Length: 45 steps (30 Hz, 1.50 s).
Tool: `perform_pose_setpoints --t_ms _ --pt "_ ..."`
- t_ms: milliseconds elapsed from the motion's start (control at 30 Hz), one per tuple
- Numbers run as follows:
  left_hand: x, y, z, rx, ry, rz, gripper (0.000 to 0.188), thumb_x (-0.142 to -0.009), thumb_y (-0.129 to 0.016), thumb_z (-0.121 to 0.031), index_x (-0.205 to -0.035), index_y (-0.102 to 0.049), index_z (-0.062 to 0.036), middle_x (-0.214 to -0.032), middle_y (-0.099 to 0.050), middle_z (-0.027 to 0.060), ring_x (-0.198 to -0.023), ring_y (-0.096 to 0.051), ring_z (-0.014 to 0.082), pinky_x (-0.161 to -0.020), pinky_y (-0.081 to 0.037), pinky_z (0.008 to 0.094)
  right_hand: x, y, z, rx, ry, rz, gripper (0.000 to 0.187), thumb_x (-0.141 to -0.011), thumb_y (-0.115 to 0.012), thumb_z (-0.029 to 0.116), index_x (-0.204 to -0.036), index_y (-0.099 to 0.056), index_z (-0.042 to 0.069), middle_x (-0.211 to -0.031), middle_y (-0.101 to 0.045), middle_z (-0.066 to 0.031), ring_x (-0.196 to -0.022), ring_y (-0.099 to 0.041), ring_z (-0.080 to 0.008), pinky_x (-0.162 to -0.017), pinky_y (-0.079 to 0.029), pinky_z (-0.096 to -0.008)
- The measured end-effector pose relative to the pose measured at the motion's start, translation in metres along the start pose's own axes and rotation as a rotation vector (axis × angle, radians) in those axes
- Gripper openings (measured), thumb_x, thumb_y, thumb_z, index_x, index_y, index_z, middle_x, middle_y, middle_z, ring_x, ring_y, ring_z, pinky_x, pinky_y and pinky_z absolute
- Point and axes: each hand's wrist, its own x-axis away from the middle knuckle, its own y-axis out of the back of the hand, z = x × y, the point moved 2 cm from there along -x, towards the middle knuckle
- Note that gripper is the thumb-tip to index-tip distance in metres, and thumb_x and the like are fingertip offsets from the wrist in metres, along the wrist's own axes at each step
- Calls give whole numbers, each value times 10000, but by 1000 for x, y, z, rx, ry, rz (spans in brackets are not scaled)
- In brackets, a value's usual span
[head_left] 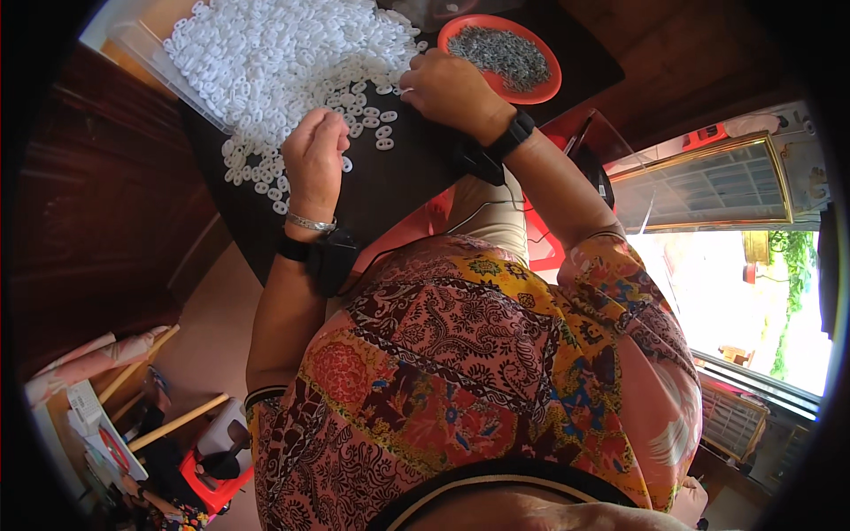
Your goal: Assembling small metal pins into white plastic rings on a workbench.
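White pieces [274, 62], heaped; just beyond left grip [314, 146]

Beyond my left hand [314, 155] and off to its left lies the pile [266, 62]; stray pieces [384, 132] lie on the table [398, 181] between my hands, others just left of my left hand. The bowl [552, 81], with metal bits [500, 57] in it, sits just beyond and right of my right hand [450, 88].
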Motion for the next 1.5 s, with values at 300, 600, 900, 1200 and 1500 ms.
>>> perform_pose_setpoints --t_ms 300,600,900,1200,1500 --pt "1 -2 -5 -29 -64 20 241 -872 -517 -180 -702 -549 -12 -624 -518 -7 -565 -455 61 -493 -341 216 -13 -9 2 -37 -10 76 162 -768 -594 214 -868 -663 106 -832 -597 -74 -843 -588 -276 -729 -498 -387" --pt "2 -3 -6 -32 -45 27 245 -875 -513 -184 -706 -550 -10 -629 -528 -4 -571 -459 67 -518 -359 221 -23 -13 2 -27 -89 100 180 -751 -586 228 -871 -663 117 -825 -621 -79 -823 -604 -290 -697 -504 -404" --pt "2 -2 -5 -48 -57 22 244 -876 -509 -179 -703 -547 -11 -616 -524 0 -568 -458 67 -511 -357 225 -26 -15 4 -49 -131 158 181 -738 -539 234 -821 -650 118 -811 -629 -84 -791 -615 -297 -689 -502 -422" --pt "0 -2 -2 -32 -68 35 239 -874 -514 -172 -701 -536 -10 -616 -520 0 -564 -457 73 -513 -360 225 -30 -21 3 -73 -201 153 175 -773 -555 248 -826 -664 122 -804 -647 -84 -785 -621 -291 -697 -500 -416" --pt "-1 -5 1 -35 -75 57 165 -880 -513 -168 -802 -545 -26 -636 -510 -14 -532 -412 44 -473 -336 216 -18 11 20 -865 -307 209 233 -849 -619 241 -921 -665 25 -794 -654 -53 -747 -602 -129 -700 -476 -272"
